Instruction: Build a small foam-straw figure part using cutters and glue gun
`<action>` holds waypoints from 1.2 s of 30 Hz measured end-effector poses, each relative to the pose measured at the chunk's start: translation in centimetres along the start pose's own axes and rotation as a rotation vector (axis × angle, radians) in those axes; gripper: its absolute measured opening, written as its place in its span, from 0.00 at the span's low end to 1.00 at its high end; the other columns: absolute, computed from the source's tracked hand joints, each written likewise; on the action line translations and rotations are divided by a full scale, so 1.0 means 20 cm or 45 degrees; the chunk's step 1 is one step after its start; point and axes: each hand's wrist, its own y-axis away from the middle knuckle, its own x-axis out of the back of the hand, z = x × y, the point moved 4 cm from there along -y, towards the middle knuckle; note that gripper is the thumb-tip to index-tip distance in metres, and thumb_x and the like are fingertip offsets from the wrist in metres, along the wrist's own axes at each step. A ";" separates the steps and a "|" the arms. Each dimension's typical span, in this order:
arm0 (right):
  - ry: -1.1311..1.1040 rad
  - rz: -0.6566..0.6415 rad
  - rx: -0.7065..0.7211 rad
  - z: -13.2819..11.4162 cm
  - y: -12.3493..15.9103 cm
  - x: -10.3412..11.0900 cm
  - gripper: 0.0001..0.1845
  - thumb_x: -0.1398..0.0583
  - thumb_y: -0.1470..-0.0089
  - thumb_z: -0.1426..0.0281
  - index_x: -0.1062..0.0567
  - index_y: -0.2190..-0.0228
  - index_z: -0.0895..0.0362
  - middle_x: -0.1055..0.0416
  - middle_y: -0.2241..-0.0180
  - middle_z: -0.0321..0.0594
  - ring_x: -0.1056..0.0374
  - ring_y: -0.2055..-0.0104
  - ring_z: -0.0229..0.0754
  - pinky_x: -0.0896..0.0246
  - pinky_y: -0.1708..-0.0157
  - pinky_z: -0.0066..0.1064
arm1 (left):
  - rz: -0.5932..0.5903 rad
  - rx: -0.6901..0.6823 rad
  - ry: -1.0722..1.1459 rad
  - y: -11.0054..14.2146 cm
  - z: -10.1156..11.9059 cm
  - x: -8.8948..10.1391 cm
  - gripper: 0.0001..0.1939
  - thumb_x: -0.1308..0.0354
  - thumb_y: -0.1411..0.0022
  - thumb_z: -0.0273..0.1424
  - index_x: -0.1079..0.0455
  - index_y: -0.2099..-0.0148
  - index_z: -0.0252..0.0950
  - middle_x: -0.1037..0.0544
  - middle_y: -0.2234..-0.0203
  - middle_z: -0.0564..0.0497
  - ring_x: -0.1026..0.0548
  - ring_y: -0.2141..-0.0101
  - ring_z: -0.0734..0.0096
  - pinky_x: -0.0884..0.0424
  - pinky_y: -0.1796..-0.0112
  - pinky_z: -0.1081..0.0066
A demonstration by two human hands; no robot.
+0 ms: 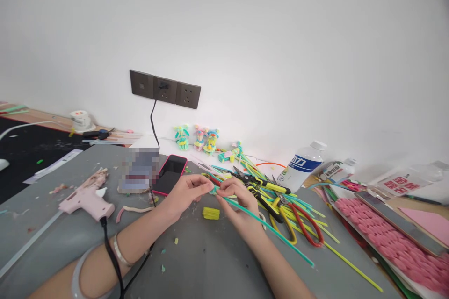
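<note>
My left hand (191, 191) and my right hand (240, 201) meet over the middle of the grey mat. Between their fingertips they pinch a teal pipe cleaner (270, 228), whose long free end slants down to the right past my right wrist. Its pinched end looks bent or wound into a small bunch, though the fingers partly cover it. Just below the hands lies a short yellow bundle (211, 213), apparently of pipe cleaner. To the right are yellow-and-black pliers (268, 203) and scissors with red and yellow handles (305, 224), lying over loose green and yellow pipe cleaners (331, 248).
A pink glue gun (86, 198) with a black cord lies at left. Behind stand a phone (171, 173) and small pipe-cleaner figures (210, 141) by the wall. A bottle (303, 166) and a pink braided piece (389, 231) are at right. Scraps dot the mat (189, 266).
</note>
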 end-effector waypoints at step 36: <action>-0.278 -0.169 -0.327 0.10 0.01 0.01 0.08 0.40 0.41 0.64 0.26 0.69 0.54 0.29 0.69 0.38 0.33 0.64 0.42 0.40 0.62 0.33 | -0.333 0.208 -0.238 0.00 -0.04 0.00 0.17 0.34 0.49 0.44 0.28 0.72 0.33 0.41 0.83 0.59 0.48 0.79 0.78 0.54 0.76 0.72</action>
